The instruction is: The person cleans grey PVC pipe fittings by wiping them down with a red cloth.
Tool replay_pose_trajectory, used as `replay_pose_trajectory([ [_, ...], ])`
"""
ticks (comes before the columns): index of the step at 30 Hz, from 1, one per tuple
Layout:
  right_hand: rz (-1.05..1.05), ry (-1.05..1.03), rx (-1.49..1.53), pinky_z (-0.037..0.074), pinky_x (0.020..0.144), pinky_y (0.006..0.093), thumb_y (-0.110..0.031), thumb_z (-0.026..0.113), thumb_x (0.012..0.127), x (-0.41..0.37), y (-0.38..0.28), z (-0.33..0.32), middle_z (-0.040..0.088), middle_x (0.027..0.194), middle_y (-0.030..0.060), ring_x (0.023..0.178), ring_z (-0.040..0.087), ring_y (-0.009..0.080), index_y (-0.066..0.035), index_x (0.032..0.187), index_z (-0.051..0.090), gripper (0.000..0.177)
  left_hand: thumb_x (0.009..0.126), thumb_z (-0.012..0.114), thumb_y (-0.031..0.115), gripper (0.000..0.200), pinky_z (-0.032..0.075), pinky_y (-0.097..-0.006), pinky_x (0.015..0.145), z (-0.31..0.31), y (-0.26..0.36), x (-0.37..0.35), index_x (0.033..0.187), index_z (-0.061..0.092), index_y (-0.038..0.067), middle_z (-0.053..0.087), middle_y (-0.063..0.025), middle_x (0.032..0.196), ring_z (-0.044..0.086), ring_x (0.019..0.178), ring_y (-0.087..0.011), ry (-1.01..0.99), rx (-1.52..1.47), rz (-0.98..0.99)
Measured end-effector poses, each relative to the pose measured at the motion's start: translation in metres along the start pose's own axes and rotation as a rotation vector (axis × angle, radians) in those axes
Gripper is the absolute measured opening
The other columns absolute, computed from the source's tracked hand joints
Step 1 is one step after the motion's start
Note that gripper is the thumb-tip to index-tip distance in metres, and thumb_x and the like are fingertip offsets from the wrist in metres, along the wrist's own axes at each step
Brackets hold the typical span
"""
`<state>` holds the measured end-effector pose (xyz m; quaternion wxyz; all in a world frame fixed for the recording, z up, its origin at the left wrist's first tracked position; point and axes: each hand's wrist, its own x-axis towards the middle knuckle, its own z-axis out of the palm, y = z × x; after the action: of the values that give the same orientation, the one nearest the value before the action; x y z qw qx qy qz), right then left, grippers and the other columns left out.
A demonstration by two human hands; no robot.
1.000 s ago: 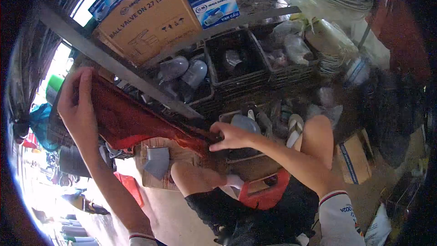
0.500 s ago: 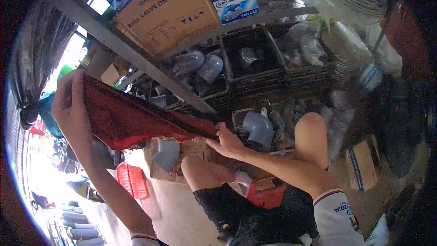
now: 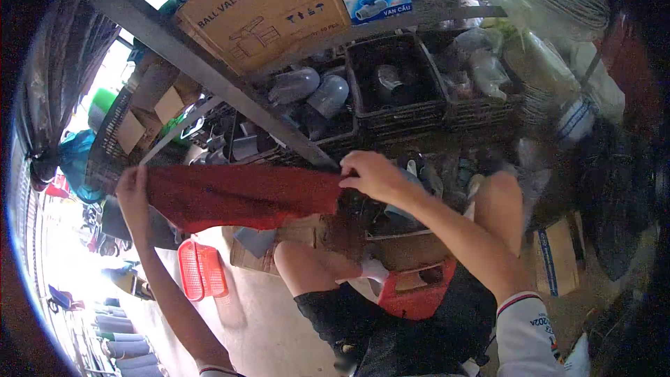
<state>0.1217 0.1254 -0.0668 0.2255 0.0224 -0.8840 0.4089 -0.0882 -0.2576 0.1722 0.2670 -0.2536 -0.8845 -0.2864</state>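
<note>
Red cloth (image 3: 241, 197): held stretched between both hands, above the person's knees | left hand (image 3: 132, 192): fingers pinched narrow on one end | right hand (image 3: 370, 176): fingers pinched narrow on the other end's upper corner | grey fitting (image 3: 255, 240): partly hidden by the cloth's lower edge

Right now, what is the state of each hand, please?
Left hand: closed, pinching one end of the red cloth.
Right hand: closed, pinching the cloth's other end.
</note>
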Motion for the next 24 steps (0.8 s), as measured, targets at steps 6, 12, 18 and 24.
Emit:
replay_pose_trajectory([
  [6,0.211,-0.286,0.039,0.051,0.071,0.0334,-0.024,0.078,0.075,0.002,0.003,-0.108,0.070,0.079,0.0113,0.076,0.067,0.0229,-0.002,0.087,0.072,0.025,0.094,0.063,0.024,0.023,0.042,-0.0237,0.070,0.044,-0.065,-0.069,0.099,0.068,0.002,0.063,-0.0007,0.086,0.054,0.077,-0.0075,-0.141,-0.430,-0.289],
  [12,0.355,-0.230,0.083,0.050,0.073,0.0301,-0.027,0.076,0.078,-0.025,0.012,-0.160,0.071,0.082,0.0097,0.077,0.066,0.0158,-0.002,0.089,0.072,0.027,0.091,0.065,0.027,0.025,0.031,-0.0226,0.057,0.117,-0.060,-0.116,0.093,0.070,0.003,0.050,0.0059,0.071,0.041,0.064,-0.0051,-0.192,-0.472,-0.450],
  [18,0.454,-0.103,0.322,0.048,0.077,0.0266,-0.014,0.067,0.088,-0.054,0.032,-0.173,0.067,0.095,0.0021,0.086,0.060,0.0087,-0.003,0.093,0.065,0.012,0.093,0.064,0.022,0.022,0.045,-0.0213,0.064,0.184,-0.024,-0.146,0.097,0.068,0.001,0.064,0.0003,0.086,0.057,0.075,-0.0060,-0.303,-0.772,-0.550],
  [24,0.573,0.090,0.302,0.045,0.077,0.0256,-0.025,0.067,0.088,-0.069,0.039,-0.174,0.063,0.090,-0.0010,0.084,0.057,0.0089,-0.005,0.098,0.064,0.022,0.092,0.065,0.022,0.024,0.049,-0.0242,0.065,0.220,0.023,-0.179,0.098,0.067,0.000,0.065,-0.0016,0.089,0.060,0.075,-0.0075,-0.402,-0.941,-0.738],
])
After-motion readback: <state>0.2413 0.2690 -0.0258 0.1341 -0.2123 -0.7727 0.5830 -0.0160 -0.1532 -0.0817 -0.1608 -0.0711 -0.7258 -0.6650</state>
